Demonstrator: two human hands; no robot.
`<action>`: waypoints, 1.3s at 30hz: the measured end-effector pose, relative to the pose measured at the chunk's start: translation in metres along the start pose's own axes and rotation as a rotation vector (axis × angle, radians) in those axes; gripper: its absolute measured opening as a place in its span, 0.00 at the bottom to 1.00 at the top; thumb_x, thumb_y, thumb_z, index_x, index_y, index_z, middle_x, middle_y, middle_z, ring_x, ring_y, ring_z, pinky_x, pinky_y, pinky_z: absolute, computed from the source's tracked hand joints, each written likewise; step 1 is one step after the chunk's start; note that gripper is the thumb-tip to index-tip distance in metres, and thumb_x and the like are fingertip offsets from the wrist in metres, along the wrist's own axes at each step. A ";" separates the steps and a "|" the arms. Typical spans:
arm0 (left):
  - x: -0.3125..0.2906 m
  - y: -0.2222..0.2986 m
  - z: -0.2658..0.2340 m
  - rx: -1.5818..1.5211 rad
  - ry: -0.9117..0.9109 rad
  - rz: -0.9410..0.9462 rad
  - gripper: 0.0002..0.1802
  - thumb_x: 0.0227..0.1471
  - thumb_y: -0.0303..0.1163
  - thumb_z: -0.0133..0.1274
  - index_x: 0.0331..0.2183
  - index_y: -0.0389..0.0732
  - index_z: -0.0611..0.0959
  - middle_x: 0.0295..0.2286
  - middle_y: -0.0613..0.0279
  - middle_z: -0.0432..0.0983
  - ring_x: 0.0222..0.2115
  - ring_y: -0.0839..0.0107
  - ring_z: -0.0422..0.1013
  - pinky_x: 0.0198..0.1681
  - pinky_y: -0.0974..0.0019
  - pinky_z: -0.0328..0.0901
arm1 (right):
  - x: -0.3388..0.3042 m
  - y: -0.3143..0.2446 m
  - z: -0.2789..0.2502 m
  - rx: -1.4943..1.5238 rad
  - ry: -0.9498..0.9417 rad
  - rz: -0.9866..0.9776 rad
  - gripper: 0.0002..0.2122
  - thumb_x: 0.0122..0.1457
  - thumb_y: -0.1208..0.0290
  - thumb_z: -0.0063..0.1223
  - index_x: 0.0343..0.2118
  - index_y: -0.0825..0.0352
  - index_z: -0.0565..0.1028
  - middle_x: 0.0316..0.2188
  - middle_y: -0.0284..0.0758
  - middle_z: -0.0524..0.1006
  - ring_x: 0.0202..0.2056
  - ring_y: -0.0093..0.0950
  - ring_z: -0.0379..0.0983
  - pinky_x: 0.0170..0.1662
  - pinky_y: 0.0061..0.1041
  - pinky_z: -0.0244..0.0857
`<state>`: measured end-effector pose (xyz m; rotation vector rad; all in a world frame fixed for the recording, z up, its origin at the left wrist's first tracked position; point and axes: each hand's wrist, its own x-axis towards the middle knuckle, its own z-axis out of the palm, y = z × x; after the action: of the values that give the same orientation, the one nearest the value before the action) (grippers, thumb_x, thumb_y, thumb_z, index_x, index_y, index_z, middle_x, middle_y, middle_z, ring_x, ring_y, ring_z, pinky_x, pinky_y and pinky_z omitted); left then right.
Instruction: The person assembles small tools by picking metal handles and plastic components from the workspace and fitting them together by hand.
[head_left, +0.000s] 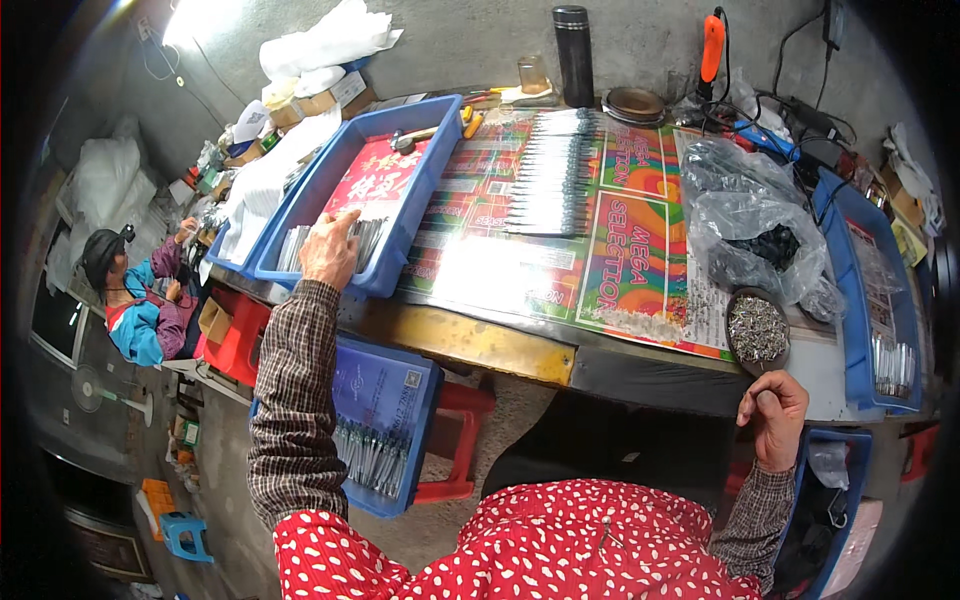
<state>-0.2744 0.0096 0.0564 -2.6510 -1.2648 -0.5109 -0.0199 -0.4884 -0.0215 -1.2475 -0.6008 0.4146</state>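
Slim pens (pixel 369 238) lie in the blue tray (pixel 424 190), under the left hand (pixel 328 250), the nearer one; long axes roughly fore-and-aft. Fingers part-curled, grip unclear. Right hand (pixel 775 412) beside metal bits (pixel 758 328), fingers bunched, contents unclear.

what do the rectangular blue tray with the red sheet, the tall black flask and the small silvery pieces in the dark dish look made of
Rectangular blue tray: probably moulded plastic, semi-gloss, by its even colour.
Tall black flask: coated metal or plastic; its smooth sheen leaves it open.
Small silvery pieces: likely metal, shiny, since they glint.
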 end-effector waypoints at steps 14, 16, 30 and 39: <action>0.021 -0.020 0.017 -0.067 0.015 0.022 0.18 0.43 0.29 0.50 0.41 0.46 0.77 0.22 0.45 0.73 0.25 0.48 0.72 0.28 0.54 0.63 | -0.006 -0.054 -0.009 -0.397 0.150 0.070 0.03 0.55 0.78 0.52 0.29 0.73 0.75 0.21 0.31 0.74 0.22 0.17 0.70 0.25 0.16 0.65; 0.019 -0.048 0.022 -0.184 0.174 0.177 0.21 0.38 0.24 0.46 0.39 0.46 0.76 0.12 0.54 0.60 0.14 0.59 0.61 0.21 0.55 0.55 | -0.003 -0.064 -0.019 -0.515 0.120 -0.014 0.04 0.55 0.77 0.53 0.29 0.73 0.74 0.21 0.30 0.74 0.22 0.16 0.69 0.26 0.16 0.64; 0.022 -0.066 0.038 -0.292 0.238 0.149 0.06 0.50 0.24 0.47 0.32 0.32 0.73 0.26 0.51 0.73 0.28 0.61 0.70 0.35 0.62 0.64 | 0.028 -0.115 -0.179 -1.537 0.638 -0.482 0.05 0.52 0.73 0.51 0.28 0.68 0.76 0.28 0.40 0.77 0.33 0.40 0.73 0.37 0.36 0.66; 0.007 -0.013 0.024 -0.427 0.445 0.206 0.12 0.57 0.29 0.50 0.41 0.32 0.78 0.37 0.53 0.78 0.37 0.66 0.74 0.39 0.67 0.66 | 0.042 -0.109 -0.240 -1.783 0.511 -0.155 0.10 0.49 0.73 0.49 0.34 0.64 0.79 0.34 0.44 0.76 0.40 0.43 0.71 0.44 0.40 0.64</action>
<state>-0.2750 0.0296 0.0367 -2.7092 -0.8100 -1.3701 0.1606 -0.6740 0.0437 -2.8094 -0.5461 -0.8173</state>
